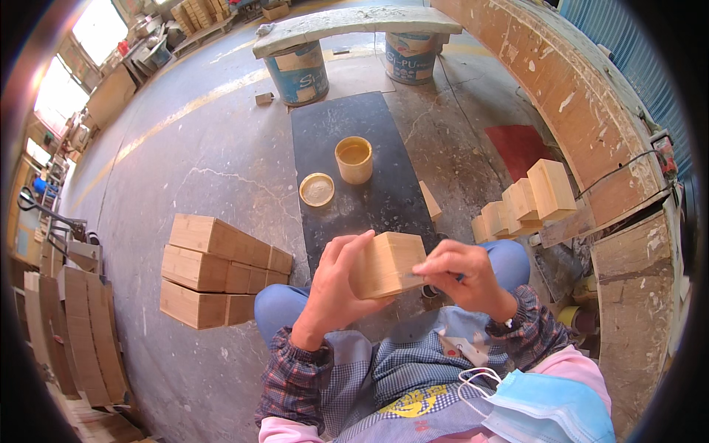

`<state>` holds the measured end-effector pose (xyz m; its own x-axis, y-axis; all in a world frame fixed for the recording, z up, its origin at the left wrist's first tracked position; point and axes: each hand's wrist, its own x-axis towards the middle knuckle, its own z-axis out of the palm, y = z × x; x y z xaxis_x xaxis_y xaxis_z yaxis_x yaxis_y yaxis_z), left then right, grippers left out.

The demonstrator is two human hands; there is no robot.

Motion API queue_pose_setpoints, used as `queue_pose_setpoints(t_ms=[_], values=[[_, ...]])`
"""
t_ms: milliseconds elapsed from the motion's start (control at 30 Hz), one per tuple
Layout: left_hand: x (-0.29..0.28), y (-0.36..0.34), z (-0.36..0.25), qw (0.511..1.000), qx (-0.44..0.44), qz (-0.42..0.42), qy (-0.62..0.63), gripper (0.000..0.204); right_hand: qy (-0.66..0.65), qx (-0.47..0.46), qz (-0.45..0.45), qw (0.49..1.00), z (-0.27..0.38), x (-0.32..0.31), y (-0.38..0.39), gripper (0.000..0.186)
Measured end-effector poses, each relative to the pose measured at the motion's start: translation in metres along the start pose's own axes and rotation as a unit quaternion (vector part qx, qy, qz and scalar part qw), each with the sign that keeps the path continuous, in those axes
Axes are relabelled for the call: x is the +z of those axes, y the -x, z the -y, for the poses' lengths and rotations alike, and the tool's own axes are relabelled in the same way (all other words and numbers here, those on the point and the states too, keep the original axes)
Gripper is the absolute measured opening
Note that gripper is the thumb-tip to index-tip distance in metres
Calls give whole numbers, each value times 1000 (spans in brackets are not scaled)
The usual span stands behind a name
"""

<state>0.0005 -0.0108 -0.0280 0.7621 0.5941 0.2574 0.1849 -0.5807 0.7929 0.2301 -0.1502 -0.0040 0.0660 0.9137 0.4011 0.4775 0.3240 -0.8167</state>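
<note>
My left hand (330, 280) grips a pale wooden block (388, 260) from its left side, fingers over the top and thumb underneath, above my lap. At the block's right face, my right hand (464, 273) is closed in a pinch on a small thin tool, mostly hidden by the fingers; a bit of blue shows and its tip meets the wood. Beyond the block, a tan round tub (354, 170) stands uncovered on a dark board (332, 125). Beside it sits a shallow round lid (317, 190) with pale paste or powder inside.
Stacked wooden blocks (214, 269) stand on the floor at left, and more blocks (528, 199) sit at right. A bench plank (358, 28) rests on two blue buckets (297, 72) ahead. A wooden partition (561, 81) runs along the right. A blue mask (546, 402) hangs near my chest.
</note>
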Motion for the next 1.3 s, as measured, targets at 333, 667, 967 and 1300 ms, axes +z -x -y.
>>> queue_pose_setpoints(t_ms=[333,667,967,1300], values=[[-4,-1,-2,1000,-12,1,19,101,-140,75,0,987,-10,8,6,17],[-2,-11,3,996,-2,3,-84,98,-235,164,9,958,-21,9,21,14],[-1,-13,4,994,-5,17,-106,98,15,32,-23,999,-17,9,6,22],[-2,-9,2,996,-8,22,-91,101,-31,29,24,999,-15,8,5,19]])
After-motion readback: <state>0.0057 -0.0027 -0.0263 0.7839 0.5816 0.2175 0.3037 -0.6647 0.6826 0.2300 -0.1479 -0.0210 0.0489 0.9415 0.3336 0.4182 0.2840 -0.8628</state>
